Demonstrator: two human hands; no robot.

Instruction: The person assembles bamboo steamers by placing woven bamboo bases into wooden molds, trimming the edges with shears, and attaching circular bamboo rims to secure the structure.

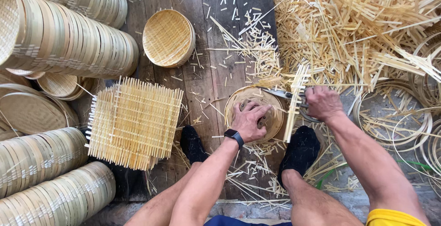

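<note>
My left hand [249, 120] presses flat, fingers spread, on a round woven bamboo tray [255, 112] lying on the plank floor [206, 76] between my black-socked feet [301, 148]. My right hand [323, 102] is closed around the handles of metal shears [285, 95], blades pointing left across the tray's far rim. Untrimmed bamboo strips [294, 104] jut from the tray's right edge, running lengthwise away from me.

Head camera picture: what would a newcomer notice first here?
The eye goes first to the big heap of bamboo strips at upper right and the rows of stacked round trays on the left. At centre, the left hand presses a round frame while the right hand works shears.
</note>
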